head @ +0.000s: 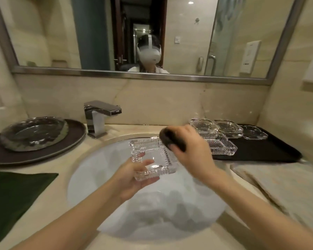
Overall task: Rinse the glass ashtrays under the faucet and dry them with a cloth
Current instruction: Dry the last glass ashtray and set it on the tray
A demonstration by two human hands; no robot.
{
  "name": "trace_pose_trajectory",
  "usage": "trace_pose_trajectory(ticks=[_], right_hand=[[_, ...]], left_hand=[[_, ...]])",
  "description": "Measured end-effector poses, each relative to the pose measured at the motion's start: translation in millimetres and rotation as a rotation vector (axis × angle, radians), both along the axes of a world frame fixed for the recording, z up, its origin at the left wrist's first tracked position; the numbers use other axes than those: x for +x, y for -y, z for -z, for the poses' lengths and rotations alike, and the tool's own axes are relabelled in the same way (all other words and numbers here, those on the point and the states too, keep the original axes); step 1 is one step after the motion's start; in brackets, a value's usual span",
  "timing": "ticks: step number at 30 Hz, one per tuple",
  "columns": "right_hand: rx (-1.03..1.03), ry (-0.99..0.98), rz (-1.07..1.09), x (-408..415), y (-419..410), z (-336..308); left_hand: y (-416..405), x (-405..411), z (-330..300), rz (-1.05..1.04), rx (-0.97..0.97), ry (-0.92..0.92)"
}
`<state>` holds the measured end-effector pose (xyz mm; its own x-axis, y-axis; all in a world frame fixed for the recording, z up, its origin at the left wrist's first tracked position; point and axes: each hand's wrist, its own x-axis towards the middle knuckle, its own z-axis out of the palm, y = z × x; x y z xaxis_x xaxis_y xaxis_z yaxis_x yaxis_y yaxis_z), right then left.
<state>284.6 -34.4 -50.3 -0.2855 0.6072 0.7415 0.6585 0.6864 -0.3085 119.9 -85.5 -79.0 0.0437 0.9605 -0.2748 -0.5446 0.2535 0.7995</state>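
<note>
Currently: square glass ashtray (153, 156) held over sink basin (90, 170), pinched at near corner by left hand (134, 173), thumb inside rim. Dark cloth wad (172, 140) gripped by right hand (192, 152), pressed at far rim. Handling judged: thick cut glass, heavy, rigid, chippable, probably slippery when wet; ribbed sides best taken, two-sided grip. Faucet (101, 117): no stream seen. Count on black tray (271, 150): square ashtrays (219, 144), apparently two stacked; round ashtrays (228, 129), three. Green cloth (16, 192), one.
</note>
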Motion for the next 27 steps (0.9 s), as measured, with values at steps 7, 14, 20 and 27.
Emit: trace_pose_trajectory(ticks=[7, 14, 20, 27], right_hand=[[0.109, 0.226, 0.156, -26, 3, 51], [-0.218, 0.086, -0.208, -42, 30, 44], [-0.346, 0.263, -0.373, -24, 35, 25], [-0.216, 0.533, -0.310, -12, 25, 29]], left_hand=[[3, 12, 11, 0.002, 0.163, -0.329], [4, 11, 14, -0.010, 0.275, -0.325], [1, 7, 16, -0.077, 0.235, -0.349], [3, 11, 14, -0.051, 0.221, -0.373]])
